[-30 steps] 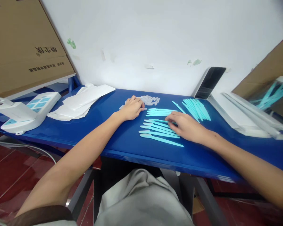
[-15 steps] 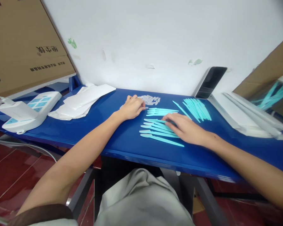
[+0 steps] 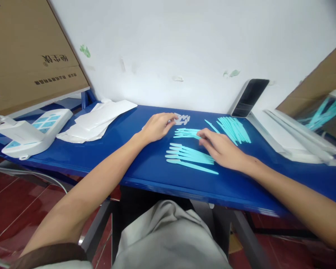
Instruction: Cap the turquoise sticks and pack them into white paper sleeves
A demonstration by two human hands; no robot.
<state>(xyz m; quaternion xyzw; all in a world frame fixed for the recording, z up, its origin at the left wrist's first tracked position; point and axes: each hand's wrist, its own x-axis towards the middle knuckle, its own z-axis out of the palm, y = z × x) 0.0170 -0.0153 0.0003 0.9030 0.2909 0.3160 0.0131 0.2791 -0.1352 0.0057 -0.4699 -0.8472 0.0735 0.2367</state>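
Left hand (image 3: 157, 126): one, over white pieces (image 3: 183, 119), centre; cannot tell whether holding.
Right hand (image 3: 223, 149): one, grip narrow on one turquoise stick (image 3: 192, 135), centre.
Other sticks (image 3: 192, 155): three overlapping groups, centre-right.
Phone (image 3: 251, 98): one, upper right.

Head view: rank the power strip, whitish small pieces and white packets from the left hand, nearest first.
1. Whitish small pieces: right beside the left hand, on its right.
2. White packets: to its left.
3. Power strip: farther left, past the packets.
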